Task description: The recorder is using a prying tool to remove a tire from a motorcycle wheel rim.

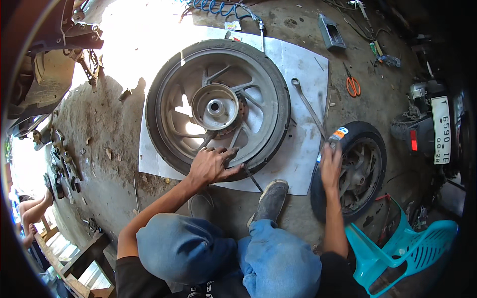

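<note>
A large spoked motorcycle wheel with tyre (268,94) lies on a white sheet (309,64). My left hand (211,164) rests on the wheel's lower edge with fingers apart, its thumb beside a dark bar (253,181) that sticks out from the tyre. My right hand (331,164), blurred, is over a smaller tyred wheel (365,179) at the right, near the lower end of a long ring wrench (305,99); whether it holds anything is unclear.
Orange scissors (353,85), a grey plastic container (332,32) and blue coiled hose (218,6) are beyond the sheet. A teal chair (432,233) is at lower right, motorcycle parts (417,129) at both sides. Another person's leg (32,218) shows at far left.
</note>
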`<action>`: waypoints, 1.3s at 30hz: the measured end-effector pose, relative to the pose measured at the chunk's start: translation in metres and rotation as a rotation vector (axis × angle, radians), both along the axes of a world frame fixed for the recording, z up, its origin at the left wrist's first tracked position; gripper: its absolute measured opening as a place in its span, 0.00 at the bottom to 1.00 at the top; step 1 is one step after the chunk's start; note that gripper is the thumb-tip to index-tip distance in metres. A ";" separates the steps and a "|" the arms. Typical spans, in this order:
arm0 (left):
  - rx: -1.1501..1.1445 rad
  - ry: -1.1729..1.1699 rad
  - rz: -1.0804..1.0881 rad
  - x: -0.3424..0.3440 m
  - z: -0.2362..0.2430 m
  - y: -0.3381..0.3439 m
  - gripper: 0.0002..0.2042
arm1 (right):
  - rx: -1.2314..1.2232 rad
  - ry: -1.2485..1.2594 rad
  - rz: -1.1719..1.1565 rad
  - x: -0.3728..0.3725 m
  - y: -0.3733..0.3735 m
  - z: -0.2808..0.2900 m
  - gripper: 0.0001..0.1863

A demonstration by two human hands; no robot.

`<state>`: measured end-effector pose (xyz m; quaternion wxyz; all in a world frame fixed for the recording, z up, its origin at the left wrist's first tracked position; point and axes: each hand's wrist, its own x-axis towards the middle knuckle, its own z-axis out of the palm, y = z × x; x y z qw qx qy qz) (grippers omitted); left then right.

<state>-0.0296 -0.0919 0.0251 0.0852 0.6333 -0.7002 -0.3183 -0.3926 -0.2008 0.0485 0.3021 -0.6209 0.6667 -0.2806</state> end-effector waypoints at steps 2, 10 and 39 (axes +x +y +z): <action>-0.093 -0.081 -0.014 0.001 -0.001 0.002 0.31 | 0.289 -0.129 -0.089 0.000 0.052 0.016 0.18; -0.296 -0.188 -0.129 -0.010 -0.012 0.005 0.31 | 0.380 -0.047 0.235 0.040 0.112 0.072 0.14; 0.508 0.321 -0.221 -0.019 -0.041 -0.062 0.44 | 0.319 0.003 0.512 0.061 0.084 0.062 0.23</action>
